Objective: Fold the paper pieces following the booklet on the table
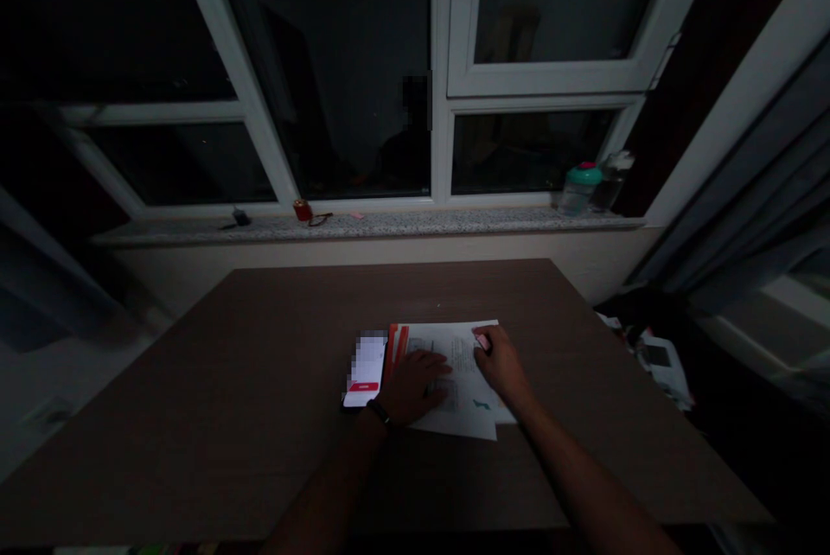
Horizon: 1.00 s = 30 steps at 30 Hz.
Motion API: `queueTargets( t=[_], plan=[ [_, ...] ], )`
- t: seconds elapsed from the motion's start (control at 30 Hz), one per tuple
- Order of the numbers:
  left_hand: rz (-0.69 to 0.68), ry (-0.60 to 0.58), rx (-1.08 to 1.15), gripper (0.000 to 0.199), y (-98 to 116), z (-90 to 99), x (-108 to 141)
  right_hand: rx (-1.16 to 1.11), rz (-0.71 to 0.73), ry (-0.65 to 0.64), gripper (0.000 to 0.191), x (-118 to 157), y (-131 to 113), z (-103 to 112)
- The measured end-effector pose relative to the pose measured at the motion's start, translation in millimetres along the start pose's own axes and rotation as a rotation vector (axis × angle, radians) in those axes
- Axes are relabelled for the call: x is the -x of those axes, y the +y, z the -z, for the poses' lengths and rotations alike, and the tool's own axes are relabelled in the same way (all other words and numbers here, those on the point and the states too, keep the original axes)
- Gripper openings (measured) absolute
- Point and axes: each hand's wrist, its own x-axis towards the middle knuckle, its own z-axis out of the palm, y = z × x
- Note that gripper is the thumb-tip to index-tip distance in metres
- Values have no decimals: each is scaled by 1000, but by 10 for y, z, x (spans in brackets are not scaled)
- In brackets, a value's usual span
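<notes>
Inside the tabletop's near edge, printed sheets are touched by the spread left hand; a pink item is gripped by the right hand. The sheets could be skewed by uneven pressure.

Left hand palm-down, right hand curled

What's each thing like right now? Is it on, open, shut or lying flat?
Smartphone, screen lit
Printed papers, lying flat, overlapping
Left hand, spread on the papers
Right hand, closed around a small pink object
Teal-lidded bottle, upright, lid on
Right-hand curtain, drawn aside
</notes>
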Motion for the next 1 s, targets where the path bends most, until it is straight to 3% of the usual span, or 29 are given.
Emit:
queueTargets(
  t=[0.23, 0.57, 1.0],
  plan=[
    [19, -7, -7, 42, -34, -43, 16, -62, -95, 59, 35, -15, 4, 15],
    [59, 8, -10, 47, -78, -82, 13, -5, -118, -70, 24, -4, 11, 12],
    [61, -14, -29, 50, 2, -54, 21, -359, -83, -113, 32, -10, -118, 43]
  ],
)
